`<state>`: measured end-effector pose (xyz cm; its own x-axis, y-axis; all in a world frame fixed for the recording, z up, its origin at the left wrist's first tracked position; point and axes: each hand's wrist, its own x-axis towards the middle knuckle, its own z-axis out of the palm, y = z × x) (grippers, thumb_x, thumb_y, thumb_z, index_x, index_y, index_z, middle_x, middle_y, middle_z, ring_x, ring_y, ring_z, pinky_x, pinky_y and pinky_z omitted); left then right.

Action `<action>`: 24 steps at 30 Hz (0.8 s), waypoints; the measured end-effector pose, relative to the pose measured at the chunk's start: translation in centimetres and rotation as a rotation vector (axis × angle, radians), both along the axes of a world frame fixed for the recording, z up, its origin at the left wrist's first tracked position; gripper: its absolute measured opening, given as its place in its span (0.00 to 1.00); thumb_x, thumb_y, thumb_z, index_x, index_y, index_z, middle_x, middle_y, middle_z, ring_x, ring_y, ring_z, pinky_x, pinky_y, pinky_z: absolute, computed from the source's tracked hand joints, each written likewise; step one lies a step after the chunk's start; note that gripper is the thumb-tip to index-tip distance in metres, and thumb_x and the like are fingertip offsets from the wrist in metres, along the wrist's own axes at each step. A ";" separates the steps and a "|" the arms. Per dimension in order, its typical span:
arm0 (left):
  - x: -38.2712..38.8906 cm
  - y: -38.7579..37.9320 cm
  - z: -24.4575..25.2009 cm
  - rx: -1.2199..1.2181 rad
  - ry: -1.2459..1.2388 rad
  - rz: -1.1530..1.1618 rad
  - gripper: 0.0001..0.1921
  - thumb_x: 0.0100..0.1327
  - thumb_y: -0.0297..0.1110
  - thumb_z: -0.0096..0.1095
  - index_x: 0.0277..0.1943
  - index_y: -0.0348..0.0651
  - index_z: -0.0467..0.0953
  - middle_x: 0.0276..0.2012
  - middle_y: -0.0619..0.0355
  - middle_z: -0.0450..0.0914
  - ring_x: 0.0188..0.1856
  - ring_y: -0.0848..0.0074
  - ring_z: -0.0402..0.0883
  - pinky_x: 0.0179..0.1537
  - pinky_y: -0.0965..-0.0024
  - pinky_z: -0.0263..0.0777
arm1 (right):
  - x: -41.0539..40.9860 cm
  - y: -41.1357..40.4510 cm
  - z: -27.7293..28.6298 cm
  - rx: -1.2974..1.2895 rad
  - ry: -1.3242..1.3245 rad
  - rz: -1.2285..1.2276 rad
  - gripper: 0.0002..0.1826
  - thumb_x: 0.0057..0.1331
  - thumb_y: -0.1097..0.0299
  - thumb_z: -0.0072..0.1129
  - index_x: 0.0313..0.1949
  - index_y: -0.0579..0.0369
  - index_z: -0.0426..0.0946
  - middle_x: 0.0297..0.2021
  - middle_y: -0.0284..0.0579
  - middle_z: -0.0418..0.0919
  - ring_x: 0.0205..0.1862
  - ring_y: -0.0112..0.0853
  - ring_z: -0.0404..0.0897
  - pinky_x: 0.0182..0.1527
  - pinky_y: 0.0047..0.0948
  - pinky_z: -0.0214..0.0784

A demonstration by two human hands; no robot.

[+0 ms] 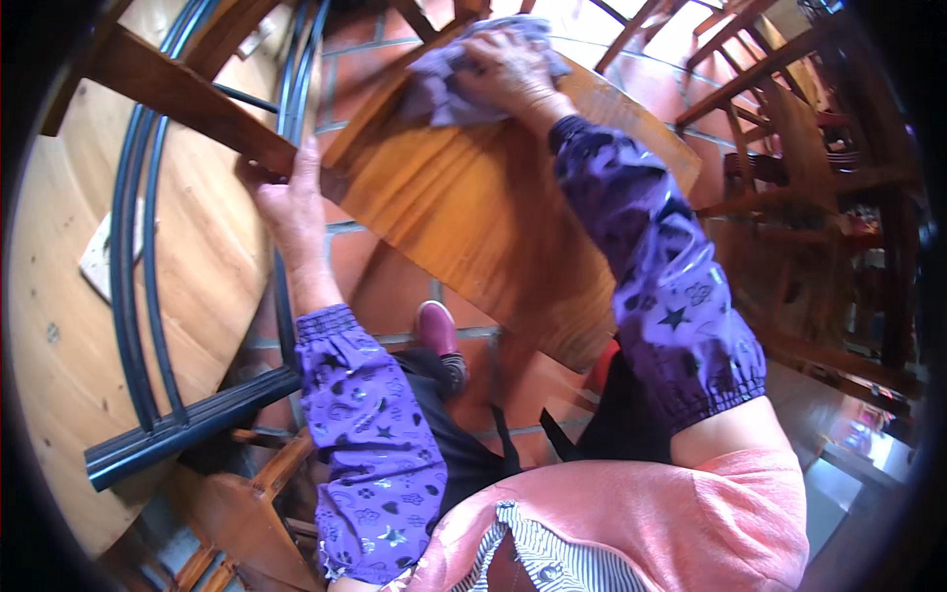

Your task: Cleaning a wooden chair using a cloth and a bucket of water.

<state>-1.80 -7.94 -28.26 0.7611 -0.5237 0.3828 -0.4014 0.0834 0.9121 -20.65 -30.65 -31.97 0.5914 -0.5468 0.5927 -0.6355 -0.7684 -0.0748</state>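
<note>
My right hand [510, 66] presses a crumpled grey-purple cloth [444, 85] onto the far part of a broad wooden chair seat [473, 214]. The fingers lie partly within the cloth's folds. My left hand [288, 196] is closed around the end of a brown wooden bar [200, 103], which looks like part of the same chair; the fingers' far side is hidden. The seat has a glossy orange-brown grain, and its near corner points toward my legs. Both forearms wear purple patterned sleeve covers.
On the left is a pale wooden tabletop [200, 296] with dark metal legs [200, 418] across it. A wooden chair [237, 510] stands at the lower left. More wooden chairs [799, 140] crowd the right. My shoe [436, 329] is on the red tile floor [473, 303].
</note>
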 end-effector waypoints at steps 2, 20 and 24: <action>-0.6 0.5 0.0 0.017 0.026 -0.015 0.38 0.55 0.38 0.72 0.59 0.31 0.54 0.46 0.51 0.70 0.45 0.71 0.71 0.48 0.71 0.67 | -0.2 -0.9 0.5 0.062 0.024 -0.069 0.21 0.53 0.49 0.58 0.45 0.41 0.76 0.49 0.36 0.73 0.56 0.39 0.67 0.53 0.53 0.56; -0.3 0.5 0.7 -0.109 0.158 -0.119 0.33 0.53 0.28 0.72 0.55 0.34 0.56 0.43 0.54 0.71 0.42 0.76 0.73 0.42 0.75 0.70 | 2.5 0.4 -0.2 0.032 0.074 -0.033 0.11 0.53 0.63 0.54 0.35 0.49 0.75 0.33 0.46 0.76 0.38 0.44 0.75 0.41 0.45 0.66; -1.2 1.2 1.7 -0.091 0.202 -0.142 0.30 0.54 0.28 0.71 0.54 0.36 0.58 0.40 0.56 0.73 0.40 0.77 0.74 0.42 0.75 0.70 | 1.5 -2.1 0.4 -0.041 -0.128 -0.159 0.08 0.54 0.66 0.52 0.33 0.50 0.74 0.31 0.50 0.76 0.38 0.46 0.74 0.44 0.44 0.64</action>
